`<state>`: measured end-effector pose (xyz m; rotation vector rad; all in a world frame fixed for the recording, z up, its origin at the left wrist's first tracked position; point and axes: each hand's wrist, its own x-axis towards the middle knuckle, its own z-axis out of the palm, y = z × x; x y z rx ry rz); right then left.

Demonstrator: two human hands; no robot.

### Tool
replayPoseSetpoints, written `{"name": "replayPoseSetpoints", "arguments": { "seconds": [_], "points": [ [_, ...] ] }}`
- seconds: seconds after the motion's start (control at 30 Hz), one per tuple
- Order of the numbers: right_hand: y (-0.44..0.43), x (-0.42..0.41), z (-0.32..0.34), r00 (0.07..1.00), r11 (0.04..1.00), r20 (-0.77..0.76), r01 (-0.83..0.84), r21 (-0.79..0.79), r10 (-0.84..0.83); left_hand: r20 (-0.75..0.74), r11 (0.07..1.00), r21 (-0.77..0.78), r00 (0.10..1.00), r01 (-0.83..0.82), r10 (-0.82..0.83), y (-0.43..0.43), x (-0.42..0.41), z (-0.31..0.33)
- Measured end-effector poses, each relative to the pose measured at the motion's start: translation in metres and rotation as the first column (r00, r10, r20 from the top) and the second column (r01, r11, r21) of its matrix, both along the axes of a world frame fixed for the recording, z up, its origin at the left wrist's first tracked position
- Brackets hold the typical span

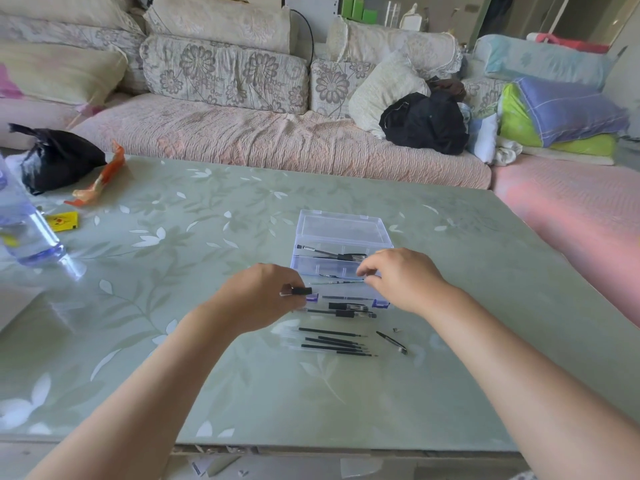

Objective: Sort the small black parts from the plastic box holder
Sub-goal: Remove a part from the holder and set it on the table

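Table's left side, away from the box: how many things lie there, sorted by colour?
Black bag: 1
Orange wrapper: 1
Yellow packet: 1
Clear bottle: 1
Total: 4
The pale patch at the edge is unclear and not counted.

The box (343,233) sits on the table (207,375), pen refills (334,342) just before it, a bag (55,161) and a bottle (31,233) far left, a sofa (242,140) behind.
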<state>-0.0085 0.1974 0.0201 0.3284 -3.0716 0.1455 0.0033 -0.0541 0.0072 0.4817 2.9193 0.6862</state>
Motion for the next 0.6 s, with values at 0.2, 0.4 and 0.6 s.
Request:
{"name": "replayPoseSetpoints", "arguments": {
  "seconds": [0.2, 0.4, 0.6],
  "points": [
    [-0.015, -0.021, -0.004, 0.991, 0.999, 0.13, -0.038, 0.01, 0.037, -0.005, 0.999, 0.031, 1.0, -0.009, 0.009, -0.012, 0.003, 0.001],
    [-0.027, -0.031, -0.005, 0.993, 0.992, 0.113, -0.055, 0.116, 0.042, -0.03, 1.0, 0.006, 1.0, 0.002, -0.001, -0.021, 0.005, 0.003],
    [-0.034, -0.036, -0.006, 0.993, 0.978, 0.116, -0.039, 0.206, 0.015, -0.037, 1.0, 0.001, 0.999, 0.016, -0.016, -0.024, 0.007, 0.005]
  ]
}}
